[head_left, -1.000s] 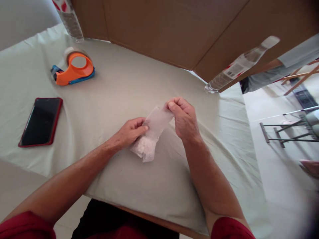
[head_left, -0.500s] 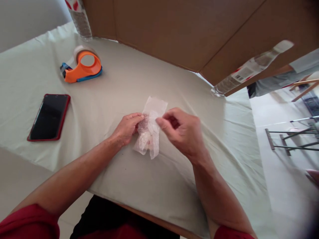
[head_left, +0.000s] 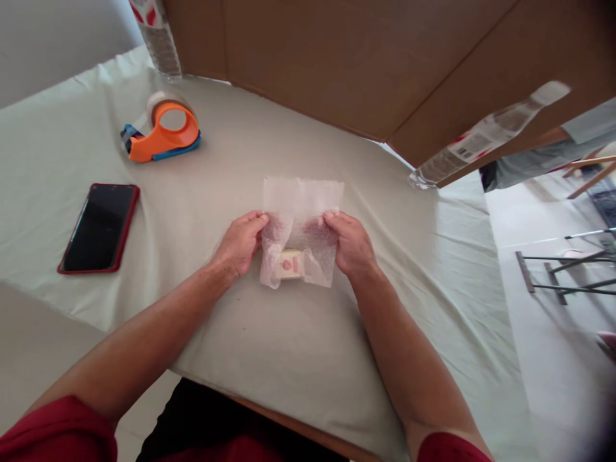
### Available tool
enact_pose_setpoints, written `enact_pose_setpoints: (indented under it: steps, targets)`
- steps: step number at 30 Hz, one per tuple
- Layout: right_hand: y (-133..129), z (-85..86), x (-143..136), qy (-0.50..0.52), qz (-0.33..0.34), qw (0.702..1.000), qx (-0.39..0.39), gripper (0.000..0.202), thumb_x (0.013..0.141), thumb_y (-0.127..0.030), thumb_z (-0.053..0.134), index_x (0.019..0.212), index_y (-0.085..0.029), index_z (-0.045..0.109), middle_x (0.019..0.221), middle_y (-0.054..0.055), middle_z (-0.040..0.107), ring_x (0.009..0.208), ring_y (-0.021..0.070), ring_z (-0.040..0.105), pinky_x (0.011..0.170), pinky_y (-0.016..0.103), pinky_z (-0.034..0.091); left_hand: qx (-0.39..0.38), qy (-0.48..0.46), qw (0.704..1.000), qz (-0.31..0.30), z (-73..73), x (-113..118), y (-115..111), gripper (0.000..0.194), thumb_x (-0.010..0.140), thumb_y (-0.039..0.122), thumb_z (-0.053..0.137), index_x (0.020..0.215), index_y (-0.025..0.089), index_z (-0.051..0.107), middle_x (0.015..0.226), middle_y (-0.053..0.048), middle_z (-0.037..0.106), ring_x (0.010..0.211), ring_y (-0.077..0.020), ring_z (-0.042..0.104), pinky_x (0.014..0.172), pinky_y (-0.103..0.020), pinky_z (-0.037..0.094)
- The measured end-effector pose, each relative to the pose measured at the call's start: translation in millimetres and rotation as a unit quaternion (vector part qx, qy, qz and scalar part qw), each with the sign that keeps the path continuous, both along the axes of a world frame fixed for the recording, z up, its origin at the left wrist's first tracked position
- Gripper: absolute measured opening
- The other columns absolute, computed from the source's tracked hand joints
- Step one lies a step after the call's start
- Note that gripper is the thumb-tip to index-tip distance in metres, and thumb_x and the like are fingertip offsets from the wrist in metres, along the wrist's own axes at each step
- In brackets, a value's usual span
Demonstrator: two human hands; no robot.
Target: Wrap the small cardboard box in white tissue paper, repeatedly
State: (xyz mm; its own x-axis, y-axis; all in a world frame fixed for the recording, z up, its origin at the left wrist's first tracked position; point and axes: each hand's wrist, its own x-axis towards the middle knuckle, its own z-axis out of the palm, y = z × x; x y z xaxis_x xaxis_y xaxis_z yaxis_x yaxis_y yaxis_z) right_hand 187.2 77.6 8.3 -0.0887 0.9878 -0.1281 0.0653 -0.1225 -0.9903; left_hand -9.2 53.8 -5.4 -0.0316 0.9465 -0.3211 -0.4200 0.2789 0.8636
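A sheet of bubble wrap (head_left: 303, 196) is spread on the cloth in front of me. On its near part lies a small pale yellow box (head_left: 291, 264) with a reddish print, its sides partly covered by folds of the wrap. My left hand (head_left: 243, 240) pinches the sheet's left edge, thumb on top and fingers partly hidden beneath. At the right edge my right hand (head_left: 352, 242) grips the sheet in the same manner, its fingers showing faintly through the plastic. Neither hand touches the box.
An orange and blue tape dispenser (head_left: 166, 136) stands at the back left, with a red-cased phone (head_left: 99, 228) nearer me. A brown cardboard panel (head_left: 308, 64) rises behind, with one plastic bottle (head_left: 163, 48) at its left and another bottle (head_left: 486, 140) at its right.
The bubble wrap has been opened out sideways, uncovering the box. My right hand has come down from above the wrap onto its right edge; the left keeps hold.
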Motion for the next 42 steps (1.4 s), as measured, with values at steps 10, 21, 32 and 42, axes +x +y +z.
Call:
enact_pose_setpoints:
  steps: [10, 21, 32, 42]
  targets:
    - [-2, -4.8, -7, 0.131, 0.029, 0.987, -0.093, 0.041, 0.061, -0.056, 0.083, 0.075, -0.022, 0.063, 0.076, 0.005, 0.076, 0.079, 0.0263, 0.074, 0.073, 0.038, 0.060, 0.116, 0.457, 0.875, -0.112, 21.1, -10, -10, 0.039, 0.063, 0.044, 0.078, 0.089, 0.020, 0.061, 0.081, 0.002, 0.060, 0.074, -0.0156, 0.052, 0.069, -0.030, 0.041]
    - [19, -18.1, 28, -0.107, -0.142, 0.983, 0.044, 0.019, 0.070, -0.040, 0.066, 0.070, -0.022, 0.059, 0.061, -0.001, 0.059, 0.055, 0.0133, 0.051, 0.051, 0.027, 0.045, 0.019, 0.218, 0.976, 0.024, 8.8, -28, 14, 0.012, 0.072, 0.025, 0.063, 0.067, 0.018, 0.056, 0.061, 0.003, 0.058, 0.054, -0.0096, 0.050, 0.052, -0.023, 0.040]
    - [-6, 32.5, 26, -0.335, 0.133, 0.920, 0.156, 0.045, 0.078, -0.040, 0.073, 0.118, -0.018, 0.069, 0.096, 0.007, 0.075, 0.082, 0.0198, 0.065, 0.080, 0.036, 0.053, 0.032, 0.215, 0.975, 0.037, 7.2, -28, 15, 0.007, 0.069, 0.022, 0.064, 0.072, 0.017, 0.059, 0.057, 0.005, 0.055, 0.048, -0.0077, 0.045, 0.045, -0.019, 0.033]
    - [-17, 61.6, 27, -0.132, 0.575, 0.807, -0.020, 0.033, 0.085, -0.042, 0.074, 0.109, -0.021, 0.079, 0.081, 0.003, 0.078, 0.071, 0.0155, 0.071, 0.064, 0.024, 0.053, 0.047, 0.278, 0.959, 0.015, 1.2, -33, 19, 0.014, 0.074, 0.029, 0.061, 0.081, 0.017, 0.059, 0.070, 0.000, 0.061, 0.058, -0.0111, 0.052, 0.054, -0.023, 0.042]
